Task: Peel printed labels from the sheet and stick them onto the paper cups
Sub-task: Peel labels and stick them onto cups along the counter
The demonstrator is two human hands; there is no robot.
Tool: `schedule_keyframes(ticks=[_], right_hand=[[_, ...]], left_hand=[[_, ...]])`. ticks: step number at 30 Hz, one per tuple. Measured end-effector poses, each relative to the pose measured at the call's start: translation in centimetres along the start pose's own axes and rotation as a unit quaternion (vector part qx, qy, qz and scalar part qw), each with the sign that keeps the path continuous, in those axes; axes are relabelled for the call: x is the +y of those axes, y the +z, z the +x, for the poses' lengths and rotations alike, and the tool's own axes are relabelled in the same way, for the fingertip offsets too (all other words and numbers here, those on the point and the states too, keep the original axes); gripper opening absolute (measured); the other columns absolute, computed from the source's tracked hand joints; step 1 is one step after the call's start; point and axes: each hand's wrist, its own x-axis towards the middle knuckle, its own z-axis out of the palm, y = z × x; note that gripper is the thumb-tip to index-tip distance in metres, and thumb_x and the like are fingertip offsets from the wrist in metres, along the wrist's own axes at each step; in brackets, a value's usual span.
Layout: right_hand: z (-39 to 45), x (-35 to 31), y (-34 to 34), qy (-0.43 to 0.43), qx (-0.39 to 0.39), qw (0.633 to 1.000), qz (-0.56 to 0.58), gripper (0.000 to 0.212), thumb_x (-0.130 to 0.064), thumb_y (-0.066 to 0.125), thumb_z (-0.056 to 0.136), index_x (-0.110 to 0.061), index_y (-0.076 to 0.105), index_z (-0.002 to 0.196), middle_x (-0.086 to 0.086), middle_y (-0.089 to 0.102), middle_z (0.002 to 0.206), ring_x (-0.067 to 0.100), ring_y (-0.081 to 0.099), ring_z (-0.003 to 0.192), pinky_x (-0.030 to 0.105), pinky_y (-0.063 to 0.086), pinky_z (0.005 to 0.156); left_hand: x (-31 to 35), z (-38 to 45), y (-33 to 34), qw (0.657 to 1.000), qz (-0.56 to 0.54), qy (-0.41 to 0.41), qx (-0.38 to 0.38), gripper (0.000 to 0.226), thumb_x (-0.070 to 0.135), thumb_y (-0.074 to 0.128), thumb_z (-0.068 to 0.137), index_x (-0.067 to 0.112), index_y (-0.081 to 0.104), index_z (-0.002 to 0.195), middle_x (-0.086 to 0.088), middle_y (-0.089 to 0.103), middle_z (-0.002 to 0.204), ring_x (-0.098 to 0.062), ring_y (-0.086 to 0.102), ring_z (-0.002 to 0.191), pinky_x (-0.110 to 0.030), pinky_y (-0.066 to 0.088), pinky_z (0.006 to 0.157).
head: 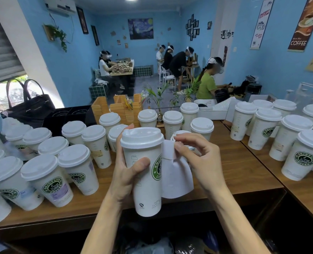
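Cup (146, 173) lidded, gripped by left hand (128, 173); right hand (198, 158) pinches label sheet (176, 175).

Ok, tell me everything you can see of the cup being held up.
The cup is a tall white paper cup, wider at the top, closed with a white plastic lid that has a raised spout. A round green logo with white lettering sits on its right side, small grey print near the bottom. It stands about upright, lifted in front of the wooden counter. The left hand grips it, thumb across the front. The white label sheet, pinched by the right hand, lies against its right side.
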Motion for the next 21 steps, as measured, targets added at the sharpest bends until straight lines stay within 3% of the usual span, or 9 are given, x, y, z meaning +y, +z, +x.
schedule_keyframes(ticks=[6,9,12,17,21], right_hand=[[0.02,-0.08,0.10,0.002,0.004,1.000,-0.017,0.018,0.000,0.070,0.093,-0.014,0.079,0.096,0.003,0.077,0.103,0.005,0.070,0.099,0.017,0.054,0.080],[-0.10,-0.20,0.30,0.010,0.010,1.000,-0.013,0.007,-0.010,0.078,0.089,-0.013,0.079,0.095,0.007,0.075,0.100,0.011,0.072,0.088,0.020,0.055,0.077],[0.03,-0.04,0.26,0.021,0.018,0.999,-0.023,0.014,-0.009,0.083,0.084,-0.013,0.078,0.095,0.004,0.077,0.095,0.011,0.073,0.088,0.021,0.057,0.078],[0.20,0.07,-0.25,0.049,0.022,0.999,0.003,0.013,-0.004,0.084,0.082,-0.008,0.073,0.088,0.002,0.077,0.096,0.011,0.074,0.085,0.024,0.059,0.077],[0.17,0.27,0.07,0.025,0.026,0.997,-0.064,0.011,-0.013,0.085,0.082,-0.010,0.077,0.076,0.001,0.073,0.097,0.008,0.071,0.086,0.018,0.053,0.076]], left_hand=[[0.13,-0.03,0.02,1.000,-0.011,-0.008,0.002,0.132,0.053,0.100,0.042,0.025,0.036,0.154,-0.017,0.063,0.137,-0.033,0.068,0.116,-0.038,0.060,0.081],[0.19,-0.03,0.12,1.000,-0.012,0.001,0.008,0.134,0.053,0.100,0.043,0.020,0.034,0.155,-0.018,0.063,0.136,-0.031,0.069,0.114,-0.036,0.060,0.080],[0.24,0.02,0.01,1.000,-0.007,0.003,0.007,0.133,0.054,0.099,0.043,0.022,0.035,0.155,-0.014,0.066,0.134,-0.029,0.070,0.114,-0.035,0.060,0.080],[0.02,0.24,-0.61,1.000,0.015,0.012,0.016,0.126,0.056,0.097,0.047,0.030,0.036,0.154,-0.011,0.061,0.142,-0.033,0.063,0.125,-0.043,0.057,0.091],[-0.29,0.43,-0.61,0.999,0.023,0.013,0.018,0.123,0.057,0.097,0.047,0.032,0.038,0.152,-0.012,0.060,0.142,-0.034,0.062,0.126,-0.046,0.056,0.094]])
